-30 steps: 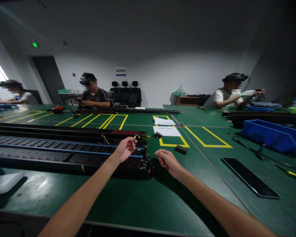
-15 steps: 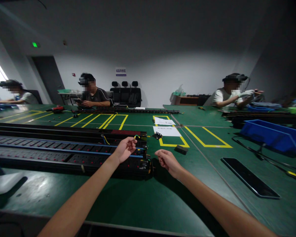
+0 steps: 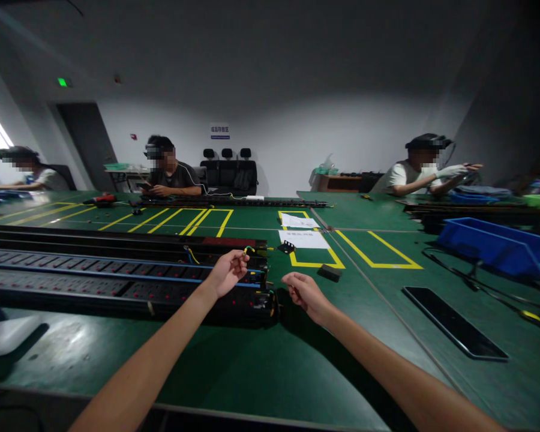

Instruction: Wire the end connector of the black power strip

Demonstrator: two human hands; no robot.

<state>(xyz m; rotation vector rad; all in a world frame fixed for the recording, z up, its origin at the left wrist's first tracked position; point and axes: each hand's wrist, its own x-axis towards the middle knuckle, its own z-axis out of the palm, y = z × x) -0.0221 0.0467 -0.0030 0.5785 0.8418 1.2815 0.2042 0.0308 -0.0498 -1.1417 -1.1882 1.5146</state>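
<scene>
My left hand (image 3: 228, 271) hovers over the right end of several long black power strips (image 3: 117, 279) on the green table (image 3: 261, 366). Its thumb and fingers pinch a short yellow-green wire (image 3: 248, 249) that rises from the strips' end. My right hand (image 3: 305, 293) is just right of the strips' end, above the table, with fingers curled in a pinch; what it holds, if anything, is too small to make out. Blue and yellow wires run along the strips.
A small black bracket (image 3: 286, 246) and white papers (image 3: 303, 239) lie beyond my hands, a black block (image 3: 329, 273) to the right. A long black plate (image 3: 454, 323) and a blue bin (image 3: 495, 247) sit further right. Three people work at the far side.
</scene>
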